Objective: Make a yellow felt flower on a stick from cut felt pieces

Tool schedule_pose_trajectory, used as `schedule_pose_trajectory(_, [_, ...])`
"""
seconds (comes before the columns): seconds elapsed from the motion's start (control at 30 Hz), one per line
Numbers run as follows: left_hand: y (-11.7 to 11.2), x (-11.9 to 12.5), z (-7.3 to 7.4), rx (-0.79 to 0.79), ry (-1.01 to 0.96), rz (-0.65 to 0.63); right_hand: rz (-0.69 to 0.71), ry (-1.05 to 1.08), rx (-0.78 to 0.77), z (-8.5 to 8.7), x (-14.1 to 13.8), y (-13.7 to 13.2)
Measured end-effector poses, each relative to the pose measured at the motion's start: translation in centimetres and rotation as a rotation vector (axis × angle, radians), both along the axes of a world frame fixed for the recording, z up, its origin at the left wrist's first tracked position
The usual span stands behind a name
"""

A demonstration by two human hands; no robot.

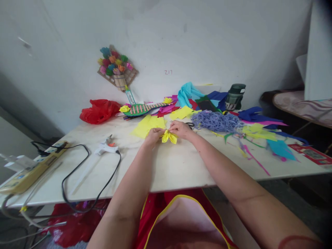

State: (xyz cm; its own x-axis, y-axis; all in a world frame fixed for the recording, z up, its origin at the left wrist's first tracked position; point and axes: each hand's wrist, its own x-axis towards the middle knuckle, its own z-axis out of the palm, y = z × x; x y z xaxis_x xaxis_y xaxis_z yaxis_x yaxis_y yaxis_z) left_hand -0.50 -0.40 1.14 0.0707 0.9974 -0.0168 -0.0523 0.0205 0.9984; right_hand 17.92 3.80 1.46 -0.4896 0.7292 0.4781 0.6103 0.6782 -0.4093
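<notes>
Yellow, thin and papery: a small flower (169,137) in both hands, just above or on the near-middle of the table (178,169); cannot tell whether touching the top. Gathered tight at the upper end, opening below into a few soft, rounded petals, with creases and darker folds between them. Pinched at the gathered end between thumb and fingers of the right hand (180,129), narrow grip; held at the other side by the left hand (155,135), fingers likewise closed in, exact hold of each fingertip too small to tell. Close behind the left hand, a flat yellow sheet (148,125) of similar colour. Beside the right wrist, black scissor handles (190,125), partly hidden, then a tangled heap of purple-blue string (216,121). Further right, strips and scraps of pink, yellow and blue paper (281,149). Off to the left, a white glue gun (106,148) with black cord, and a yellowish power strip (33,169). Along the back, a red plastic bag (100,111), a green piece with pink-and-white weave (145,108) and a dark green bottle (234,97). Up on the wall, a bunch of many-coloured flowers (114,62).
</notes>
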Motion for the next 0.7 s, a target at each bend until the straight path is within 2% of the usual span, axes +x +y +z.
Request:
schedule_pose_trajectory(0.2, [0.1,0.1,-0.2,-0.021,-0.040,-0.040,0.064,0.067,-0.036,-0.5,0.2,0.8])
schedule_pose_trajectory(0.37, [0.5,-0.3,-0.7,-0.040,-0.040,-0.075,0.065,0.082,-0.037,-0.4,0.1,0.7])
schedule_pose_trajectory(0.7, [0.7,-0.8,-0.9,0.002,-0.004,-0.040,-0.052,-0.160,0.054,1.6,-0.4,-2.3])
